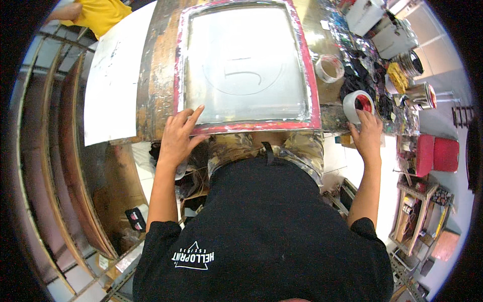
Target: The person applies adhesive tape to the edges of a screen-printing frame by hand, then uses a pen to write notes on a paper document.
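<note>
A screen-printing frame (311, 85) with red and white smeared edges lies flat on the worktable. Its pale mesh (241, 55) carries a faint curved mark inside an arc. On the near left corner of this frame rests my left hand (177, 136), with the fingers spread and the thumb along the near edge. At the table's right, my right hand (369, 132) has its fingers over the near rim of a wide roll of tape (349, 106), red inside. Its thumb is beside the roll. A second, clear roll of tape (329, 68) sits just beyond.
A white board (113, 85) lies left of the frame. Dark rags (358, 75), paint cans (420, 95) and containers (395, 40) crowd the right side. Another person's arm (65, 12) and yellow clothing (103, 15) show far left. Wooden racks stand left; a red chair (432, 155) stands right.
</note>
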`<action>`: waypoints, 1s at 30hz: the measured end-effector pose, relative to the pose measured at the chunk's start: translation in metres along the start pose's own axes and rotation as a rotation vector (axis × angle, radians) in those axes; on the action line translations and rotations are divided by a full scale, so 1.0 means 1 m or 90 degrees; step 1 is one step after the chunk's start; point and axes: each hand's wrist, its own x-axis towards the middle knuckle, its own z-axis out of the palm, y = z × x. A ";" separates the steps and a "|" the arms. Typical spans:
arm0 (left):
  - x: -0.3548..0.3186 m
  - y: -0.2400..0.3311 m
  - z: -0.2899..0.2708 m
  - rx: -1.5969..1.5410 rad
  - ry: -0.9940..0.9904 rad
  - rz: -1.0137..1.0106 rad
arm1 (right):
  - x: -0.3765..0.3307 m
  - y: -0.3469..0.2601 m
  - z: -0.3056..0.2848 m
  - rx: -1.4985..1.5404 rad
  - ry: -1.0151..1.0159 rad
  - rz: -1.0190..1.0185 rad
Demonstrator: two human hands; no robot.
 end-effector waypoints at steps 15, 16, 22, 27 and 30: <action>0.004 0.017 -0.011 0.040 -0.029 -0.041 | -0.002 -0.006 0.007 -0.002 0.043 0.063; 0.004 0.017 -0.012 0.048 -0.019 -0.029 | -0.003 -0.006 0.008 -0.003 0.048 0.071; -0.003 0.004 -0.001 0.082 0.053 0.061 | -0.001 -0.010 0.009 -0.003 0.087 0.061; 0.008 0.012 -0.016 0.108 -0.040 0.004 | -0.004 -0.007 0.008 0.009 0.040 0.073; 0.002 0.001 -0.012 0.125 -0.029 0.014 | -0.002 -0.021 -0.002 -0.002 0.116 0.061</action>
